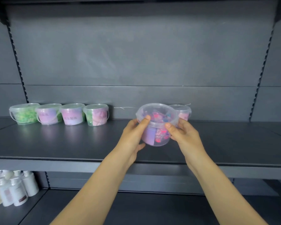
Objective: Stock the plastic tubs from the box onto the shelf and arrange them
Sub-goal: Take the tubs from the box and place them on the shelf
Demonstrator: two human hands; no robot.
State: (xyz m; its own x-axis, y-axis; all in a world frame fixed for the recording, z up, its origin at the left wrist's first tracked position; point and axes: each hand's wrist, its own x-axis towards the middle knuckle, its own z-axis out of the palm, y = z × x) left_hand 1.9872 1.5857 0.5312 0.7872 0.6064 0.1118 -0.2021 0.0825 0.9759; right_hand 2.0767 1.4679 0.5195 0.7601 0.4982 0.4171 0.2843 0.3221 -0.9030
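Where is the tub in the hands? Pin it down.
In the head view, the held tub is near the centre, gripped between the left hand and right hand over the shelf, just in front of a lone tub at the back.

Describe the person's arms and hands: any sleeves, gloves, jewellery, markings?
Left hand and right hand are bare: no gloves, rings or watch. Left arm and right arm are uncovered down to the frame's edge, with no sleeve, band or marking in view. Thumbnails look short.
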